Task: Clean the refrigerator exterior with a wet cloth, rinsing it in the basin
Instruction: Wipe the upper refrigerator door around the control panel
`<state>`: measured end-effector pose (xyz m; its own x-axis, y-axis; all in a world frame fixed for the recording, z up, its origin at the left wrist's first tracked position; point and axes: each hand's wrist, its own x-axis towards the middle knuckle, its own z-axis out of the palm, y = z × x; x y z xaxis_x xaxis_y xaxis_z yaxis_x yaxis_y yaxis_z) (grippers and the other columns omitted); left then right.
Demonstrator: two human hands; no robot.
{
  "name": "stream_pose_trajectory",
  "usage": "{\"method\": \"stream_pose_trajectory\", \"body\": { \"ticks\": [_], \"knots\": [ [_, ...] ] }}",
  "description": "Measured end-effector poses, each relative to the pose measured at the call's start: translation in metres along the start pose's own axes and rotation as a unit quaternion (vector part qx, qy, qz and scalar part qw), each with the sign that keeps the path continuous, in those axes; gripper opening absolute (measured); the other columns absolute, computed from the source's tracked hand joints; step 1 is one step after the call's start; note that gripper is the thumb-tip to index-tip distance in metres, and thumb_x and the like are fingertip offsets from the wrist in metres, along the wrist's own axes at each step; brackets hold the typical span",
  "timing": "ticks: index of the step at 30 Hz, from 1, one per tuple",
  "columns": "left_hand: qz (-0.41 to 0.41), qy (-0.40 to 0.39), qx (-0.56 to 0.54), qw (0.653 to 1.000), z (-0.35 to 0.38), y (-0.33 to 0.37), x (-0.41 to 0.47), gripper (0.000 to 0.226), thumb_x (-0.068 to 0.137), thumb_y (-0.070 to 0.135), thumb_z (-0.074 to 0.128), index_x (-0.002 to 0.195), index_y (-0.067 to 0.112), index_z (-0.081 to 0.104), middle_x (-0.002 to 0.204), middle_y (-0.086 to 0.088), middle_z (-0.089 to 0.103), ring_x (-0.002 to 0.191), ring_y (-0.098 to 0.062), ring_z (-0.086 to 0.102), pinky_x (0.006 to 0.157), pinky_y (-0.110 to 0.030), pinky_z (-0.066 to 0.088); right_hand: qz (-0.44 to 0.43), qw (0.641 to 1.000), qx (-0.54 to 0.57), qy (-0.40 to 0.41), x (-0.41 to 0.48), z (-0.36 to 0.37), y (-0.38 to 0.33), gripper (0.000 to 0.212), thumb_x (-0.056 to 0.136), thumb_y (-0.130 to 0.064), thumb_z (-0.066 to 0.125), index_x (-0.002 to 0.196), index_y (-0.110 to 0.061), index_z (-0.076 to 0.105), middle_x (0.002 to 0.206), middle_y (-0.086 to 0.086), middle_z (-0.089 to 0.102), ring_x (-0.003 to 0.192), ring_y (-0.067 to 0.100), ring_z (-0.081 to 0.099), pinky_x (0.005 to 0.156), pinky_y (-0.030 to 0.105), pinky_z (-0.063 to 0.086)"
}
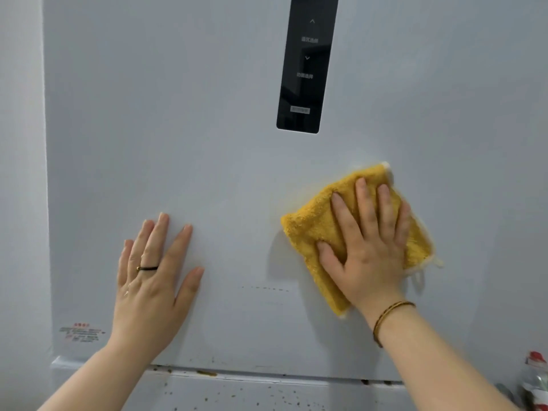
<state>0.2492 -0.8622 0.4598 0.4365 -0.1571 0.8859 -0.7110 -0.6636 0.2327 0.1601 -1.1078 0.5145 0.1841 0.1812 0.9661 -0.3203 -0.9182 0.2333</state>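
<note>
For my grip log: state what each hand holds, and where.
Nothing gripped: right hand presses the cloth, at its middle, flat to the door; left hand lies bare on it.

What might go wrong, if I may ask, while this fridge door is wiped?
The yellow cloth under the right hand lies below the black control panel; an upward stroke could wet it or trigger a setting. The left hand, flat on the refrigerator door, may leave prints. Brown specks below could smear.

Black ctrl panel (305, 69) on fridge door (178, 114): up arrow at top, down arrow below it. Chinese captions there too blurred to read. Red-print sticker (81, 332), door's lower left: illegible.
</note>
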Motion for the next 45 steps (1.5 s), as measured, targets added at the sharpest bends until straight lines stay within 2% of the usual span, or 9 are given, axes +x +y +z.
{"method": "stream_pose_trajectory", "body": {
  "ticks": [3,10,17,20,24,31,34,38,45],
  "knots": [
    [0.011,-0.003,0.0,1.0,-0.002,-0.003,-0.001,0.058,0.093,0.055,0.012,0.131,0.018,0.034,0.142,-0.005,0.022,0.133,-0.015,0.003,0.112,-0.017,-0.008,0.045,0.999,-0.004,-0.017,-0.028,0.005,-0.038,0.059,0.093,-0.054,0.017,0.145,-0.027,0.016,0.154,0.01,0.005,0.143,0.027,-0.007,0.112,0.048,-0.005],
    [0.057,-0.015,-0.016,0.998,-0.008,-0.016,-0.003,0.053,0.094,0.055,0.013,0.129,0.023,0.037,0.153,0.019,0.003,0.139,-0.004,0.003,0.112,-0.016,-0.003,-0.295,0.954,0.0,-0.052,-0.073,0.013,-0.04,0.057,0.093,-0.055,0.018,0.144,-0.028,0.016,0.156,0.001,-0.006,0.144,0.023,-0.002,0.115,0.05,-0.001],
    [0.053,-0.028,-0.035,0.998,-0.016,-0.035,-0.012,0.054,0.094,0.055,0.014,0.129,0.023,0.037,0.148,0.032,-0.006,0.137,0.01,-0.004,0.111,-0.011,0.0,0.02,1.0,-0.009,-0.019,-0.009,0.004,-0.047,0.062,0.092,-0.058,0.01,0.139,-0.022,0.027,0.153,0.005,0.009,0.142,0.026,-0.005,0.112,0.048,-0.005],
    [0.039,-0.017,-0.013,0.999,-0.017,-0.047,-0.018,0.053,0.092,0.057,0.014,0.132,0.028,0.033,0.151,0.027,-0.005,0.139,0.002,0.0,0.11,-0.014,0.003,-0.046,0.998,-0.006,-0.048,-0.041,0.013,-0.081,0.059,0.093,-0.055,0.01,0.143,-0.026,0.016,0.155,0.001,-0.012,0.143,0.025,-0.011,0.113,0.051,-0.007],
    [-0.103,0.059,-0.05,0.992,-0.024,-0.064,-0.018,0.059,0.081,0.049,0.037,0.136,0.029,0.026,0.15,0.006,0.015,0.135,-0.014,0.007,0.106,-0.039,0.02,-0.237,0.971,-0.006,-0.043,-0.021,0.011,-0.066,0.056,0.092,-0.055,0.014,0.136,-0.026,0.032,0.156,0.004,0.003,0.144,0.023,-0.006,0.112,0.051,0.0],
    [-0.258,0.05,-0.161,0.951,-0.031,-0.079,-0.021,0.065,0.087,0.009,0.054,0.143,0.013,0.021,0.151,0.002,0.018,0.141,-0.018,0.016,0.104,-0.018,0.01,0.011,0.999,0.025,-0.016,0.047,0.007,-0.091,0.071,0.088,-0.065,0.009,0.138,-0.018,0.027,0.149,0.012,0.011,0.137,0.034,0.005,0.11,0.044,-0.008],
    [-0.274,0.046,-0.218,0.935,-0.035,-0.082,-0.023,0.06,0.09,0.009,0.048,0.143,0.017,0.021,0.15,0.001,0.024,0.139,-0.017,0.022,0.102,-0.019,0.015,-0.144,0.988,0.007,-0.06,0.003,0.018,-0.124,0.074,0.081,-0.067,0.025,0.138,-0.02,0.027,0.155,0.006,-0.015,0.142,0.028,-0.015,0.111,0.05,-0.01],
    [-0.286,0.064,-0.3,0.908,-0.045,-0.086,-0.022,0.052,0.093,0.007,0.042,0.141,0.018,0.026,0.143,0.002,0.035,0.132,-0.018,0.035,0.105,-0.027,0.025,-0.3,0.952,0.03,-0.057,-0.017,0.024,-0.129,0.073,0.074,-0.065,0.035,0.134,-0.024,0.034,0.154,0.005,-0.001,0.143,0.024,-0.011,0.113,0.052,-0.006],
    [-0.292,0.074,-0.356,0.884,-0.055,-0.087,-0.017,0.046,0.093,0.005,0.04,0.137,0.017,0.032,0.126,0.008,0.042,0.113,-0.007,0.043,0.096,-0.023,0.029,-0.055,0.998,0.029,-0.014,0.058,0.013,-0.136,0.075,0.074,-0.065,0.033,0.136,-0.021,0.03,0.145,0.007,0.02,0.136,0.031,0.012,0.11,0.046,-0.006]
  ]
}}
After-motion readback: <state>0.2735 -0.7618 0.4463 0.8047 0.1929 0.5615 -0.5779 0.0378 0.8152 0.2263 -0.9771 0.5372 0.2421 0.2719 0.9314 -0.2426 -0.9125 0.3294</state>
